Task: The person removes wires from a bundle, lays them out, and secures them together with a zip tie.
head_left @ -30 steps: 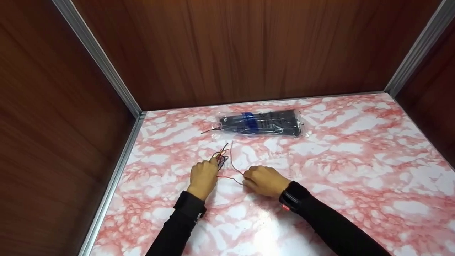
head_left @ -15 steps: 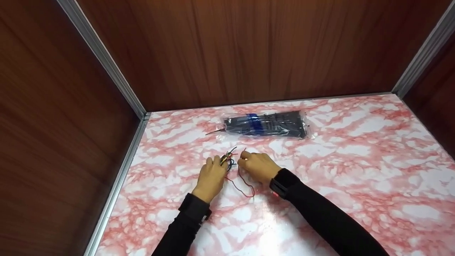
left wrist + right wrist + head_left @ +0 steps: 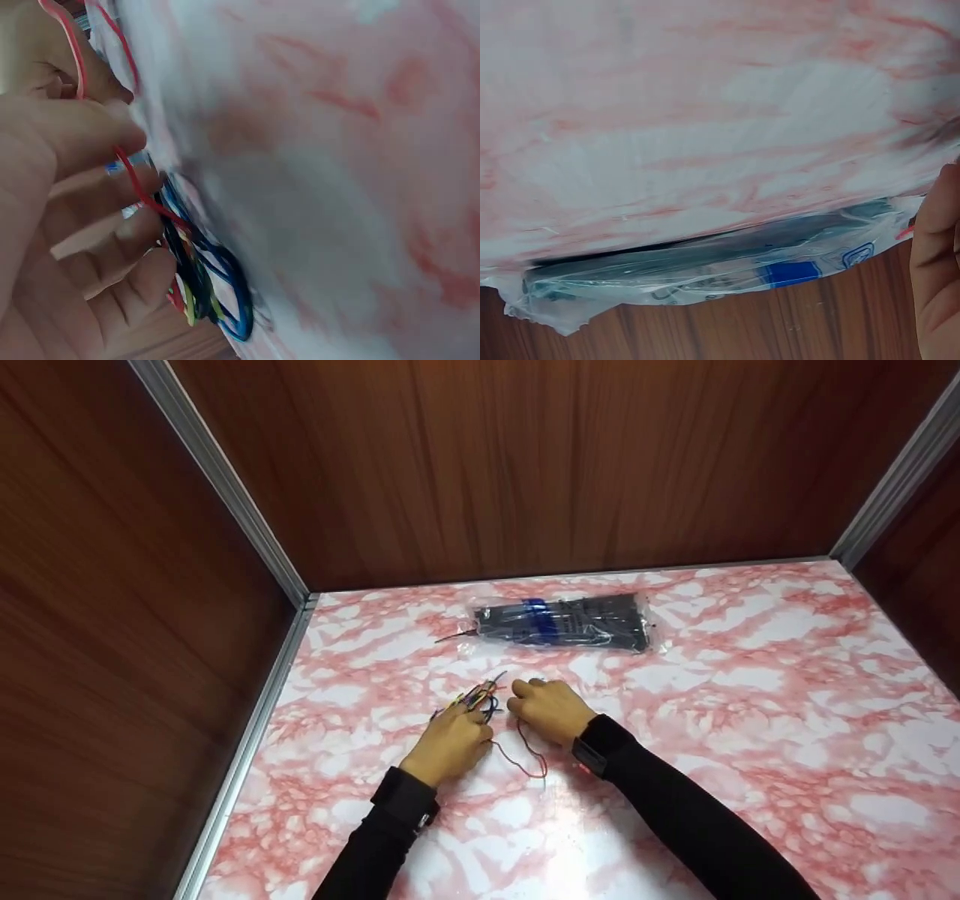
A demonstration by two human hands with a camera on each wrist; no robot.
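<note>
A bundle of thin coloured wires [image 3: 480,695], dark blue, yellow and red, lies on the table. My left hand [image 3: 448,742] is over its near side, fingers loosely bent about the wires. The left wrist view shows the dark blue loops [image 3: 225,281] beside the fingertips and a red wire [image 3: 139,184] running between thumb and fingers. This red wire [image 3: 521,765] sags in a loop across to my right hand [image 3: 551,709], whose curled fingers pinch it. A short red end [image 3: 905,232] shows beside the right fingers [image 3: 936,217] in the right wrist view.
Behind the hands lies a clear plastic bag of black cable ties [image 3: 562,622] with a blue label. One tie [image 3: 454,637] pokes out leftward. Brown wood-grain panels [image 3: 525,472] with metal edge strips [image 3: 225,487] enclose the marbled red-white table [image 3: 750,697] at the back and sides.
My right hand has moved away from me, towards the wire's far end, and the red wire now hangs in a loop on the near side. My left hand has shifted on the bundle, fingers lower over it.
</note>
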